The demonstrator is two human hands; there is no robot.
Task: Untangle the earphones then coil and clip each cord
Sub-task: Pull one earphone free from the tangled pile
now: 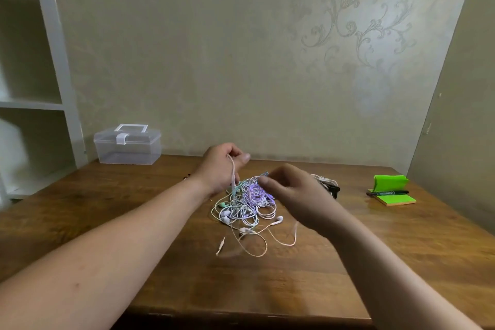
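Over the middle of the wooden table the tangle of earphones sits in 1 heap. The left hand has its fingers curled round a pale pink cord and holds it up, I'd guess to keep that strand taut and easy to trace. The right hand hovers just beside it, wrist cocked, thumb and fingertips pinching a teal strand at the heap's top, probably to tease it loose.

Wooden table: earphones, box, notepad.
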